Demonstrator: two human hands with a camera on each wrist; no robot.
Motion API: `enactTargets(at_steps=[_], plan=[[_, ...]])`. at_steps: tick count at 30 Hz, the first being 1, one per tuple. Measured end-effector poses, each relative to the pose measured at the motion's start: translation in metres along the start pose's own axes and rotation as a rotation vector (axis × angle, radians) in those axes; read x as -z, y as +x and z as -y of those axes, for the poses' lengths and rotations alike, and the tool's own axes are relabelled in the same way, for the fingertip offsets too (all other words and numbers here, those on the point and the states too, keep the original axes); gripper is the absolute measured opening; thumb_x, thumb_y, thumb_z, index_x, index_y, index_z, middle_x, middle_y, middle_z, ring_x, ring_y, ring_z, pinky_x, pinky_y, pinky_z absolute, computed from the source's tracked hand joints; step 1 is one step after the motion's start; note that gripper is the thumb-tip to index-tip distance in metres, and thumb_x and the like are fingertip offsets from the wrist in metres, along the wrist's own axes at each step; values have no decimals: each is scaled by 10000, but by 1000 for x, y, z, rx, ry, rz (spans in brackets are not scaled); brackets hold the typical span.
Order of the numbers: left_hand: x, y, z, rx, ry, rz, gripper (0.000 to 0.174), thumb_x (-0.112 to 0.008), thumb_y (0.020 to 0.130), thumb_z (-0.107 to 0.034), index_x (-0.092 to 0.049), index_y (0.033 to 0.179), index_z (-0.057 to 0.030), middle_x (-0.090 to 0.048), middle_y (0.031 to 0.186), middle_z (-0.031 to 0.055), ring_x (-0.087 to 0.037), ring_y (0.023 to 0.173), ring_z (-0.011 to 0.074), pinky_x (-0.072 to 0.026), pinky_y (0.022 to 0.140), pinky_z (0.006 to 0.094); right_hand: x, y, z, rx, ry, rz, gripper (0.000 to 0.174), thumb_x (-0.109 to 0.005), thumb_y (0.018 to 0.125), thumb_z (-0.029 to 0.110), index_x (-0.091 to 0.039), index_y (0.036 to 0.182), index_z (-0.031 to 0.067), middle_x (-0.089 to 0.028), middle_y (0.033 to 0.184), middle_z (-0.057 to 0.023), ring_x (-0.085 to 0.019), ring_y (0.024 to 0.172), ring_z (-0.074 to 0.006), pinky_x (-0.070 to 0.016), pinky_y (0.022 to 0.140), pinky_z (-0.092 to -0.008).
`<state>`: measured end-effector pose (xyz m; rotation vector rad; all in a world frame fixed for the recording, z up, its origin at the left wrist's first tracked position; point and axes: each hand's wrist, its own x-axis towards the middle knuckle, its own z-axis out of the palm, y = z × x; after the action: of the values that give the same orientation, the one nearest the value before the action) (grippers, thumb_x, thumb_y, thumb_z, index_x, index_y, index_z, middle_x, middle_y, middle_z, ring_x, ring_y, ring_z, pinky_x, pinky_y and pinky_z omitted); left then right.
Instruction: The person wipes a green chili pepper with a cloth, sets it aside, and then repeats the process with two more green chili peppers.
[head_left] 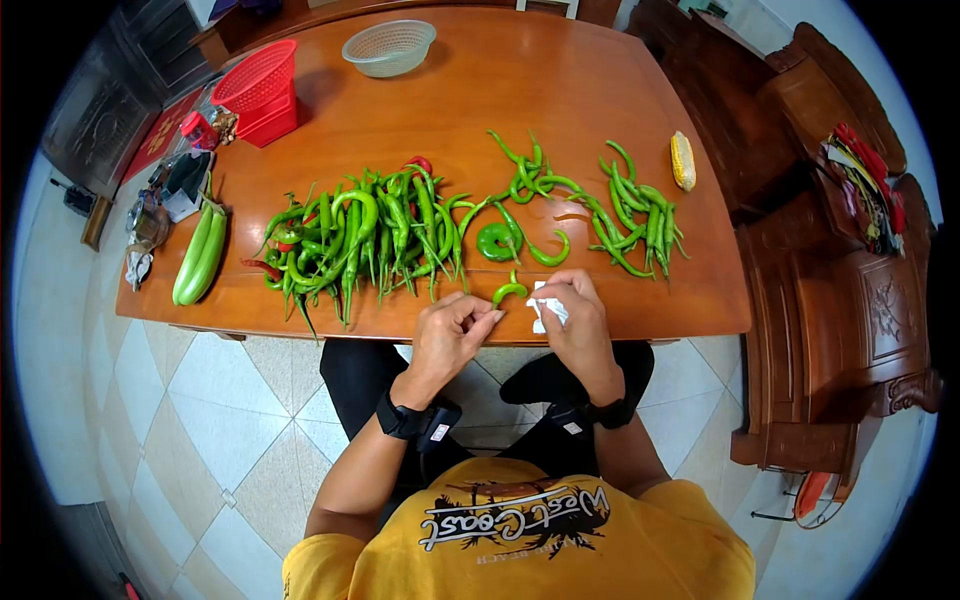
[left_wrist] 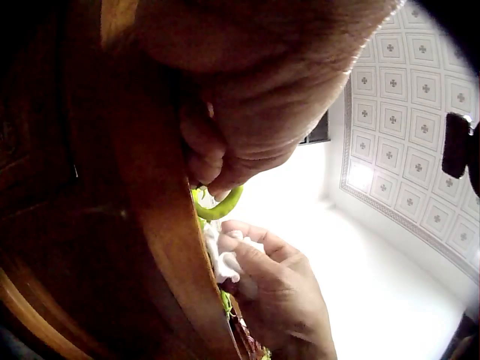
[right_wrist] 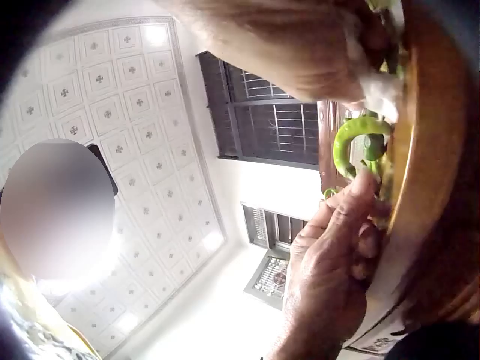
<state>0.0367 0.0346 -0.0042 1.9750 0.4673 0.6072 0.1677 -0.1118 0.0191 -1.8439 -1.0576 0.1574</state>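
Between thumb and fingertips my left hand [head_left: 447, 335] pinches one end of a curled green chili pepper [head_left: 510, 290], close over the table's front edge. My right hand [head_left: 580, 328] grips a crumpled white tissue [head_left: 550, 308] just right of that pepper. In the right wrist view the held pepper [right_wrist: 346, 142] arches up from the left fingertips [right_wrist: 361, 180]. The left wrist view shows the tissue [left_wrist: 223, 259] bunched under the right thumb and fingers. Beyond the hands lie a coiled green pepper [head_left: 494, 242] and a hooked one [head_left: 552, 252].
A large heap of green peppers [head_left: 370, 235] with a few red ones spreads on the left. Smaller pepper groups lie behind [head_left: 525, 175] and right [head_left: 640, 215]. Eggplants [head_left: 200, 255], a red basket [head_left: 262, 90], a pale colander [head_left: 390, 48] and a corn cob [head_left: 683, 160] stand farther out.
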Motion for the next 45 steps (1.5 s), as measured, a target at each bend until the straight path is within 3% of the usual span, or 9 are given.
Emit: enactTargets(at_steps=[4, 11, 21, 27, 31, 32, 35, 38, 45], plan=[[0, 1, -2, -16, 12, -6, 130, -758, 829, -99, -690, 843, 10, -614, 701, 57, -577, 596, 124, -429, 535, 269, -2, 7, 10, 72, 37, -131, 196, -644, 793, -64, -642, 977, 6, -553, 1056, -153, -607, 958, -318, -502, 827, -370], [0, 1, 0, -70, 38, -29, 139, -753, 827, -124, -687, 825, -2, -605, 686, 79, -572, 529, 160, -440, 497, 293, -9, 5, 4, 64, -8, 61, 287, -564, 806, -84, -597, 1083, -13, -543, 1108, -180, -574, 1017, -364, -478, 875, -402], [2, 0, -4, -42, 33, -14, 118, -747, 836, -87, -698, 864, 17, -598, 693, 65, -549, 591, 144, -415, 539, 277, -5, 8, 9, 142, 40, 41, 361, -547, 781, -98, -603, 1123, 1, -558, 1127, -182, -558, 1019, -376, -458, 903, -421], [3, 0, -5, -64, 45, -5, 116, -754, 821, -81, -714, 875, 13, -617, 707, 76, -563, 620, 169, -424, 560, 292, -6, 2, -3, 89, -249, 1, 334, -562, 769, -88, -660, 1067, 25, -539, 1145, -171, -486, 1106, -367, -404, 959, -443], [3, -1, -1, -94, 30, 18, 126, -756, 810, -59, -726, 909, 12, -645, 751, 89, -589, 671, 186, -448, 592, 295, 0, 5, -2, 16, 2, -61, 313, -557, 796, -82, -657, 1080, 6, -549, 1094, -191, -562, 1003, -368, -467, 879, -398], [3, -1, -1, -108, 25, 25, 129, -755, 810, -54, -725, 915, 14, -649, 763, 93, -596, 683, 191, -455, 601, 296, 0, 7, 2, 85, -32, -138, 346, -555, 804, -97, -646, 1121, 9, -579, 1061, -165, -611, 944, -288, -492, 816, -328], [4, 0, 0, -158, 12, 34, 133, -750, 812, -57, -725, 921, 13, -654, 788, 104, -616, 695, 213, -474, 610, 306, 2, 10, 16, -55, 136, -55, 313, -563, 804, -87, -619, 1104, -19, -559, 1074, -191, -591, 995, -357, -480, 867, -380], [4, -1, 3, -192, -1, 25, 129, -742, 819, -80, -723, 915, 4, -649, 794, 110, -627, 669, 239, -484, 594, 322, -1, 12, 2, 131, 34, 99, 297, -572, 796, -84, -616, 1083, -19, -563, 1065, -185, -594, 981, -360, -480, 867, -380], [4, -1, 0, -191, 38, 0, 139, -727, 830, -74, -713, 940, 12, -649, 813, 118, -630, 677, 252, -486, 604, 323, 1, 8, 1, 94, -76, -100, 289, -608, 773, -73, -611, 1055, -12, -572, 1041, -177, -606, 944, -345, -486, 854, -377]])
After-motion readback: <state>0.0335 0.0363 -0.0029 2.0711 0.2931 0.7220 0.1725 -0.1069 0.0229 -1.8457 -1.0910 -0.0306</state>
